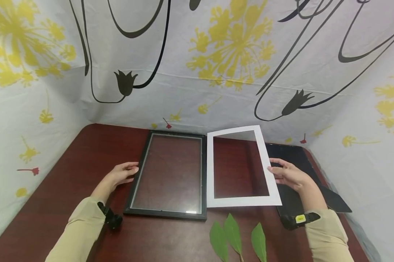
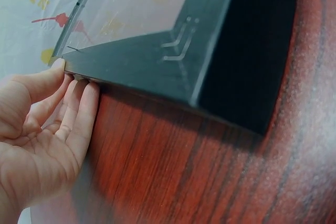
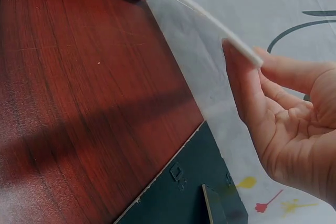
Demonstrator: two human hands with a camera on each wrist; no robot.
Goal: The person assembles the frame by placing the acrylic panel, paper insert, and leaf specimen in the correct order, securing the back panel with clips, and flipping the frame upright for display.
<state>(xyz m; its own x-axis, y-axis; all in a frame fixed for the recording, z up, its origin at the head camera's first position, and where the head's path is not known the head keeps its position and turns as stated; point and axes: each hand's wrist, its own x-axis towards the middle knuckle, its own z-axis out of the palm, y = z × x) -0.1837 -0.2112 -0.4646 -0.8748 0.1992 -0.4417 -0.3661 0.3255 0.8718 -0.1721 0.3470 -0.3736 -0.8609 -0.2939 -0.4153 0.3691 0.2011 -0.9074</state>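
My left hand (image 1: 120, 174) pinches the left edge of a black picture frame (image 1: 165, 215) with a clear pane in it. In the left wrist view the thumb lies on the frame's edge (image 2: 136, 69) and the fingers curl beneath. My right hand (image 1: 291, 175) holds a white mat board (image 1: 246, 201) with a rectangular window by its right edge, between thumb and fingers. The mat is tilted, its right side raised above the table; its left edge lies along the frame's right side. In the right wrist view the mat (image 3: 205, 14) appears edge-on.
A black backing board (image 1: 290, 154) with a stand flap (image 1: 334, 200) lies at the right, partly behind the right hand and mat. Several green leaves (image 1: 232, 233) lie near the front of the dark red wooden table (image 1: 151, 240). Patterned white cloth (image 1: 170, 91) hangs behind and at both sides.
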